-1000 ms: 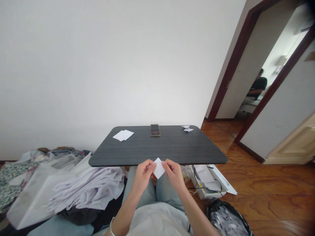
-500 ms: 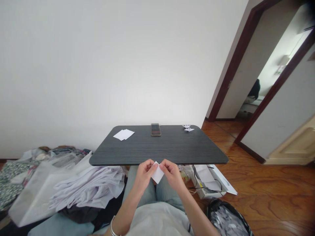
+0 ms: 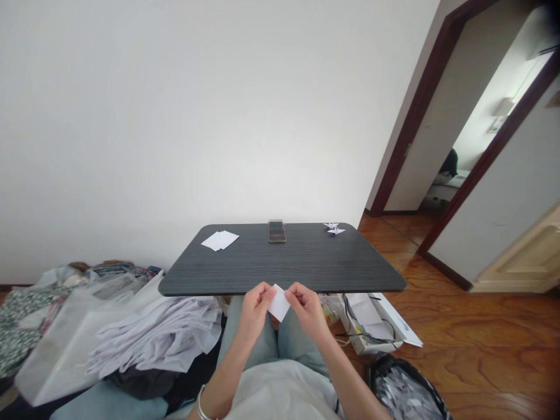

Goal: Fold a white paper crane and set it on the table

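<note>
Between my two hands is a small white piece of folded paper (image 3: pixel 279 304), held at the near edge of the dark table (image 3: pixel 280 271), above my lap. My left hand (image 3: pixel 257 306) pinches its left corner with thumb and fingers. On the opposite corner, my right hand (image 3: pixel 305 306) grips it the same way. White paper sheets (image 3: pixel 220 240) lie overlapped at the table's far left. Two small folded paper cranes (image 3: pixel 335 231) rest at the far right.
A phone (image 3: pixel 277 231) stands at the table's back middle. Left of the table are piled white cloths (image 3: pixel 166 332) and a clear plastic bag. To the right sit a white box (image 3: pixel 371 326) with cables and a black bag (image 3: pixel 406 391) of paper scraps.
The paper has turned slightly and risen a little between my fingers, and my hands have spread apart slightly. Both still hold it; the things on the table have not moved.
</note>
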Available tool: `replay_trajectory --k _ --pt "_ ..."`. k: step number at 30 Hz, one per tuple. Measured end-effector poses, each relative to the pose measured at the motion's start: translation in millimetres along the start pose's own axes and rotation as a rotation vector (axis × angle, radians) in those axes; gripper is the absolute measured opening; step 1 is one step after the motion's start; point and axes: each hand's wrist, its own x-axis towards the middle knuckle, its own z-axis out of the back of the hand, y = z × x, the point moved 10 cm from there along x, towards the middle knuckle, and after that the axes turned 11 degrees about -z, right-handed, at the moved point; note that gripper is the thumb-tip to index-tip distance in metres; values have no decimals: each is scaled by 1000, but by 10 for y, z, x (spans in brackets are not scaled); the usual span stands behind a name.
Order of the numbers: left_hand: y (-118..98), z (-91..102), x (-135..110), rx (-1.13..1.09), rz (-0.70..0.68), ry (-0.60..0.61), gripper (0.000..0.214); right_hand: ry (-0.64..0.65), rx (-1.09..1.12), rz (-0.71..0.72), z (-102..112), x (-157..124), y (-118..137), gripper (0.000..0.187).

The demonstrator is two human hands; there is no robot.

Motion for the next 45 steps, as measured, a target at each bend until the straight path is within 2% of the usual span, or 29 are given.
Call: replay_trajectory --k 4,17,21,24,29,39,41,45 --pt "-8 3 2 -8 4 33 30 -40 0 11 57 14 -28 29" --pt "111 133 12 100 12 5 44 -64 49 7 85 27 -55 30" --pt "34 193 29 103 -37 -38 46 -84 43 12 115 28 -46 30" --pt "-43 189 43 51 -57 -50 39 -45 6 7 64 15 -13 30" --pt "-40 74 35 73 -4 36 26 65 -60 -14 -96 -34 49 27" --pt "-58 163 13 24 -7 -82 31 -24 -28 -10 20 -9 31 31" --pt "-61 164 8 25 -9 -87 31 11 3 -30 -30 -8 -7 29" --pt "-52 189 -3 10 -13 -128 30 164 10 -80 -246 -20 -118 27"
